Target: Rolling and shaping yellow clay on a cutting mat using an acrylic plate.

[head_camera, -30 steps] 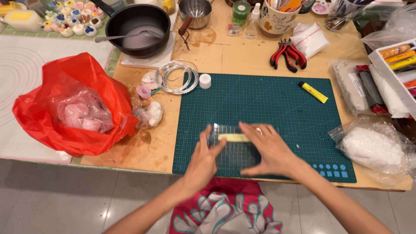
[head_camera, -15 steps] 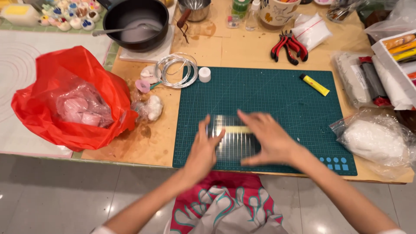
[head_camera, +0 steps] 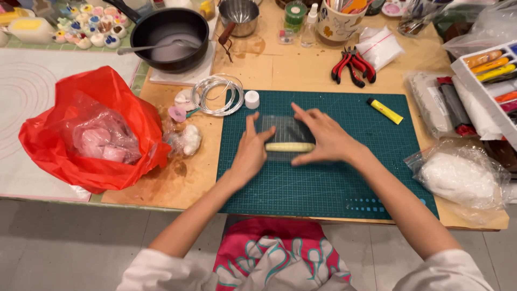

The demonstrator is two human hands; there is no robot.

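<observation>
A clear flat plate (head_camera: 286, 134) lies on a pale yellow roll of clay (head_camera: 290, 146) on the dark green cutting mat (head_camera: 323, 183). My left hand (head_camera: 253, 151) presses flat on the plate's left edge with its fingers spread. On the plate's right side rests my right hand (head_camera: 323, 137), fingers also apart and flat. The clay roll shows through the plate between the two hands.
A red plastic bag (head_camera: 91, 129) lies left of the mat, with a wire coil (head_camera: 218, 94), a white cap (head_camera: 251, 99) and small clay pieces (head_camera: 186, 137) nearby. A yellow tube (head_camera: 384, 110), red pliers (head_camera: 353, 64), a black pan (head_camera: 169, 35), a paint tray (head_camera: 493, 81) and a white bag (head_camera: 460, 178) surround it.
Both hands and the clear plate have slid away from me across the mat, and the clay roll has moved with them.
</observation>
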